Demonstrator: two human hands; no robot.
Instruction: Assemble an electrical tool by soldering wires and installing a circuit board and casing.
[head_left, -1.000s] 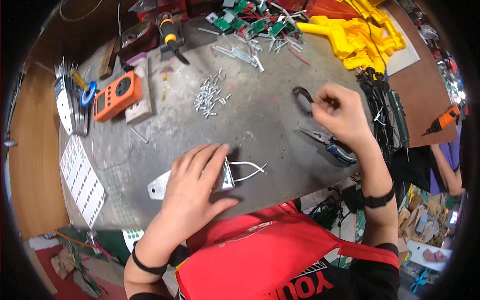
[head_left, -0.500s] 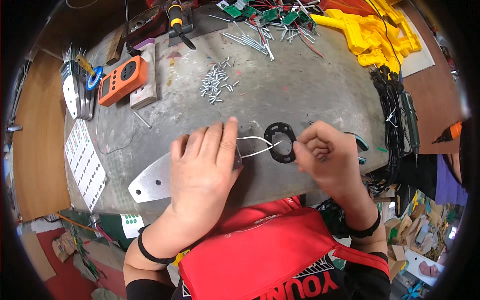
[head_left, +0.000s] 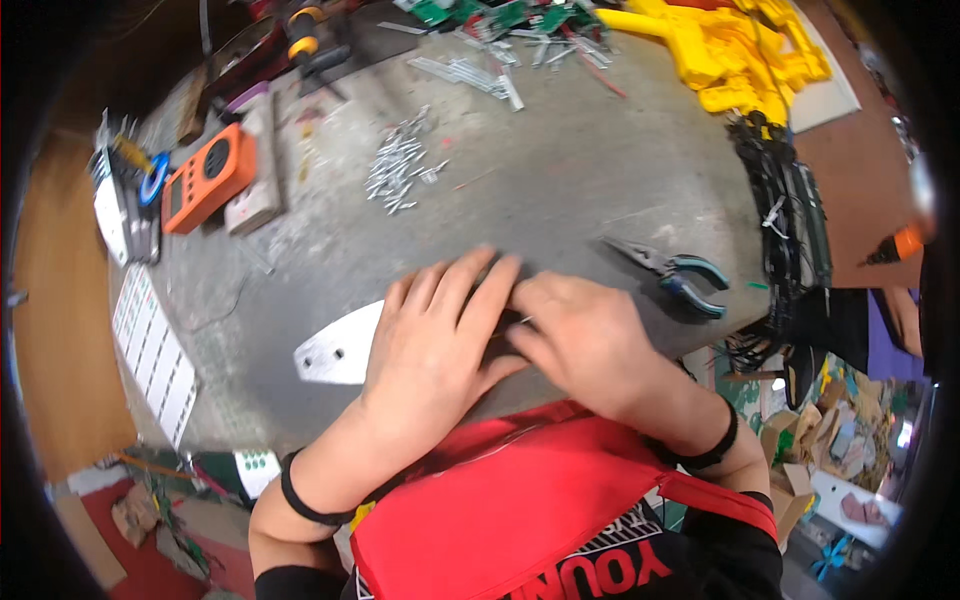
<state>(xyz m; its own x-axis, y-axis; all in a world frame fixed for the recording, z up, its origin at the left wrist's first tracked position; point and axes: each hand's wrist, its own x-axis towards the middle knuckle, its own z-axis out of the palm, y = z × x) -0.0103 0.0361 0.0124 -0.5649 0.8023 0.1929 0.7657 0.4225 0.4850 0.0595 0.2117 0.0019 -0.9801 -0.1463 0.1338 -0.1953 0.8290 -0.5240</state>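
A silver metal plate [head_left: 345,345] with a rounded, tapering end and dark holes lies on the bench in front of me. My left hand [head_left: 425,345] grips it from above, fingers together and thumb toward the right. Right up against it is my right hand [head_left: 585,340], fingers curled in, slightly blurred. A short bit of white wire [head_left: 527,320] shows between the hands. What the right fingertips pinch is hidden, and the black ring is out of sight. Pliers [head_left: 655,264] with blue-and-black handles lie to the right of my right hand.
Beyond my hands lies a pile of small screws [head_left: 397,165]. An orange meter [head_left: 212,180] stands at the left, above a sticker sheet [head_left: 155,345]. Yellow plastic housings [head_left: 715,60], green circuit boards [head_left: 550,18] and black cables [head_left: 765,200] line the far and right sides.
My right hand has moved left to meet my left hand, and the black ring has gone out of sight. The pliers are now uncovered. The whole view has shifted a little.
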